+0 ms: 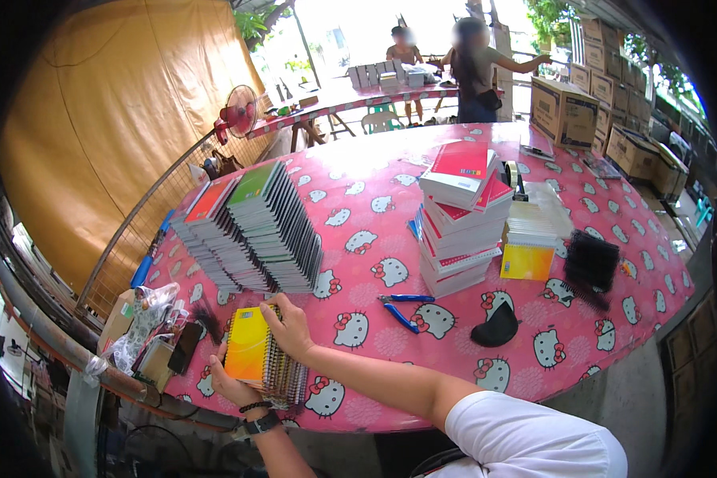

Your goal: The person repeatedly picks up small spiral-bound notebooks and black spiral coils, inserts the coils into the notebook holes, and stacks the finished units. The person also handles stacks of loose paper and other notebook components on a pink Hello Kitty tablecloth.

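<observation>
A stack of small spiral notebooks [248,344] with a yellow-orange top cover stands at the table's near left edge. Wrapped round its lower left side is my left hand [233,387], with a bracelet and a watch on that wrist. My right hand [290,328] grips the stack's upper right corner beside the wire spines, its thumb side over the cover; some fingertips are hidden. Right of the hands lie blue-handled pliers [405,311] and a black rounded pouch-like object [495,324].
Tall stacks of notebooks with green [252,185] and orange [209,201] covers stand behind my hands. Farther right are red-covered pads [460,162], yellow-covered pads [527,261] and black binding wires [591,261]. Two people work beyond the pink table [350,414], near cardboard boxes [563,111].
</observation>
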`<state>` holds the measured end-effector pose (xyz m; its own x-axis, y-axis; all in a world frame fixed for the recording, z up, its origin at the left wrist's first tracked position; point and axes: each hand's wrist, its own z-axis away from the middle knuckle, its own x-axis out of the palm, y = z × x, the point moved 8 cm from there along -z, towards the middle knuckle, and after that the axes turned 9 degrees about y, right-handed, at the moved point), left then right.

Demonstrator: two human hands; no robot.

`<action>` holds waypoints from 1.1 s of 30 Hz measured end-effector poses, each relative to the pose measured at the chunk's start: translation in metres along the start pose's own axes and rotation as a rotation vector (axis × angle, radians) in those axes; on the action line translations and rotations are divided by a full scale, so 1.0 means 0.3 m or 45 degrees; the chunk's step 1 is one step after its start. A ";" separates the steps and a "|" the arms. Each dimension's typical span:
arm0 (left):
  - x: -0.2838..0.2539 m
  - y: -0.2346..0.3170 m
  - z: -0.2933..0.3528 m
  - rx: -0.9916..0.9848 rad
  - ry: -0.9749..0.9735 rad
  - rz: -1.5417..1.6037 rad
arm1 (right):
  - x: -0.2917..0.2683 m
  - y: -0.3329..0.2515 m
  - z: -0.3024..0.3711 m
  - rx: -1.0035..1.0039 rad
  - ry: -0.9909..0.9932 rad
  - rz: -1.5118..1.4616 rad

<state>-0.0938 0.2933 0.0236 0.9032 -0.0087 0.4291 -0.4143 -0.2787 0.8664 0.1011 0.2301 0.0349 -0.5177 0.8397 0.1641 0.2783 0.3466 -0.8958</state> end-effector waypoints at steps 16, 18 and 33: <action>-0.095 -0.074 -0.002 -0.025 0.166 -0.151 | 0.004 0.032 0.044 0.183 -0.080 -0.029; -0.074 -0.063 -0.003 -0.033 0.134 -0.128 | 0.011 0.043 0.033 0.235 -0.170 0.012; -0.151 0.372 0.339 0.956 0.570 -0.591 | -1.396 -0.273 -0.043 -0.247 -0.223 0.996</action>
<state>-0.1696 0.1649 0.0750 0.7683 0.5762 0.2790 0.2883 -0.7005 0.6528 0.3054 -0.1444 0.0449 -0.2299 0.7967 -0.5590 0.7374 -0.2323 -0.6343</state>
